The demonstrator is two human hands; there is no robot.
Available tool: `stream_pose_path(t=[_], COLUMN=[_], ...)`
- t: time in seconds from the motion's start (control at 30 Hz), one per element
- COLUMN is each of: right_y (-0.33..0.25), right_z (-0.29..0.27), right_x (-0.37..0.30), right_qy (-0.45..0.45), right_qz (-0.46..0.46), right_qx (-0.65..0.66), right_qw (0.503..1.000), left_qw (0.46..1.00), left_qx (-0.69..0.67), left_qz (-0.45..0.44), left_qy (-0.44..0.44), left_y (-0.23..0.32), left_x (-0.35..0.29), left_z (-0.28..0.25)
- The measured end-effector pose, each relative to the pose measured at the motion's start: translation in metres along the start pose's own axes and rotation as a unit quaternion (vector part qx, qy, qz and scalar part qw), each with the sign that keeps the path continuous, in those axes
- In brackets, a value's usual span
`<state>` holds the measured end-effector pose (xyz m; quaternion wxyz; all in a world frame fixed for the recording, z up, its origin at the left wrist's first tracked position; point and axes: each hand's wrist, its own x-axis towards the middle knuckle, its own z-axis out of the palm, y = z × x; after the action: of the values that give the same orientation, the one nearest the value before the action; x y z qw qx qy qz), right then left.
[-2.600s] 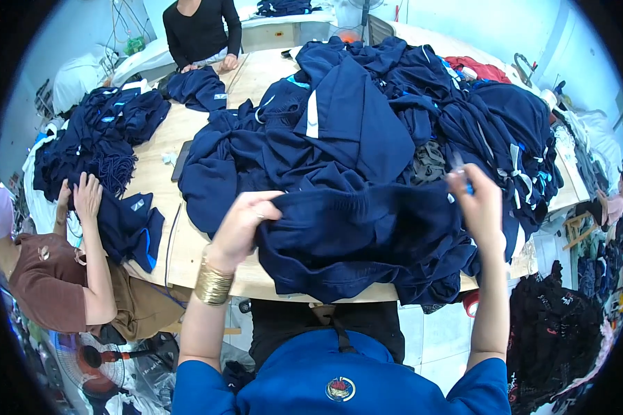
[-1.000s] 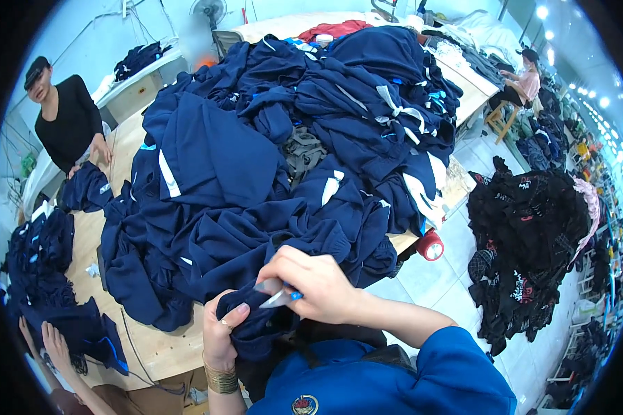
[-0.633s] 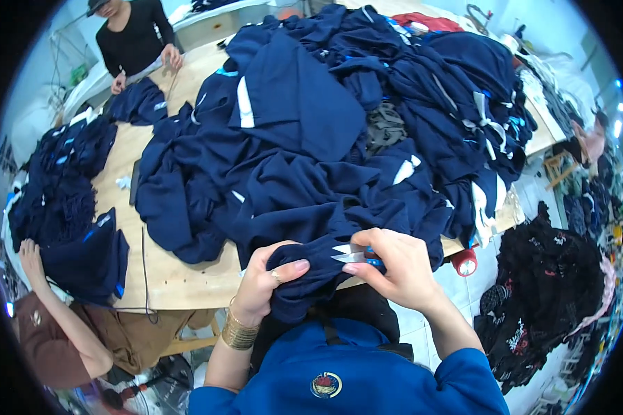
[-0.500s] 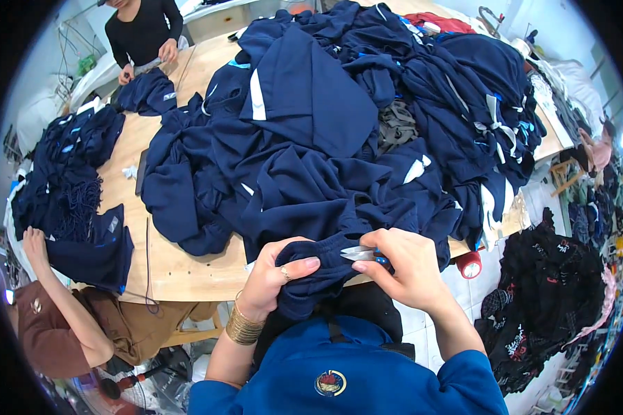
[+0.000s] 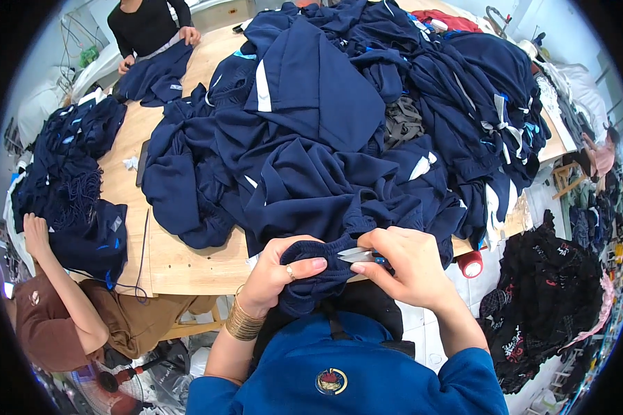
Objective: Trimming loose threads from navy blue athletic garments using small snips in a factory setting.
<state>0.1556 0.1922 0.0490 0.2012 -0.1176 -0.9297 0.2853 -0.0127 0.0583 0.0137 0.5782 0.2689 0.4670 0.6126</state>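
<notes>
Close to the table's front edge, my left hand is closed round the gathered elastic waistband of a navy garment, thumb lying across the cloth. My right hand grips a pair of thread snips with a bit of blue showing at the handle. Their pointed blades are slightly apart and lie against the ribbed fabric beside my left thumb. The rest of the garment runs up onto the table and merges with a heap of navy clothes with white pieces.
On the left, a seated person's hand rests at navy cloth; a person in black handles another piece at the far left. A red round object sits at the table's right edge. Black printed garments are piled on the right.
My hands and the snips stay at nearly the same spot on the waistband. At the far left, the person in black has spread the navy piece out more and raised one hand.
</notes>
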Motion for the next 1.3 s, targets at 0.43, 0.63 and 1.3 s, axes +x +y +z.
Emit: stream_pose_path(t=[0.43, 0.63, 1.3], right_y=[-0.004, 0.009, 0.009], right_z=[0.002, -0.011, 0.002], right_x=[0.010, 0.009, 0.015], right_qy=[0.030, 0.043, 0.028], right_qz=[0.104, 0.180, 0.040], right_qx=[0.189, 0.403, 0.002], right_qw=[0.976, 0.896, 0.999], left_qw=[0.998, 0.962, 0.960], left_qx=[0.045, 0.267, 0.261], left_qz=[0.008, 0.033, 0.095], left_qy=[-0.038, -0.051, -0.038], left_y=[-0.002, 0.021, 0.020], left_x=[0.000, -0.016, -0.023], left_z=[-0.005, -0.038, -0.041])
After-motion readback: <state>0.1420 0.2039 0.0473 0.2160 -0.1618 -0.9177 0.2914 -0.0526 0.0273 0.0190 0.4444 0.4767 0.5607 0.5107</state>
